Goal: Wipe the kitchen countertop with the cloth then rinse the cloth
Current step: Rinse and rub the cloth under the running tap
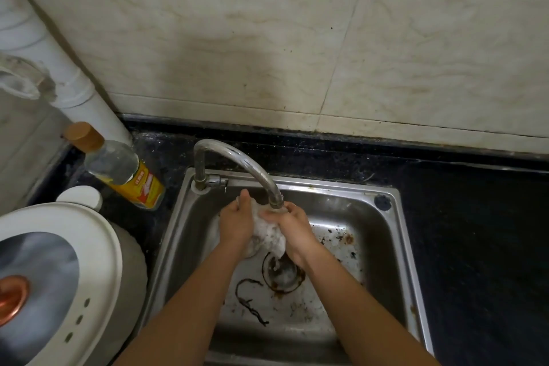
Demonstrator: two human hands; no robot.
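Observation:
A wet white cloth [270, 233] is bunched between my two hands just under the spout of the curved metal tap [237, 160], above the steel sink [395, 235]. My left hand [236, 224] grips the cloth's left side with the thumb up. My right hand [294, 226] grips its right side, fingers curled over the top. The cloth's lower end hangs toward the rusty drain [282, 273]. The black countertop [475, 217] surrounds the sink.
A clear bottle with a yellow label and wooden cap [118, 166] lies tilted left of the sink. A white rice cooker [59, 276] fills the lower left corner, a white lid [80, 196] behind it. Dark debris lies on the sink floor. A tiled wall rises behind.

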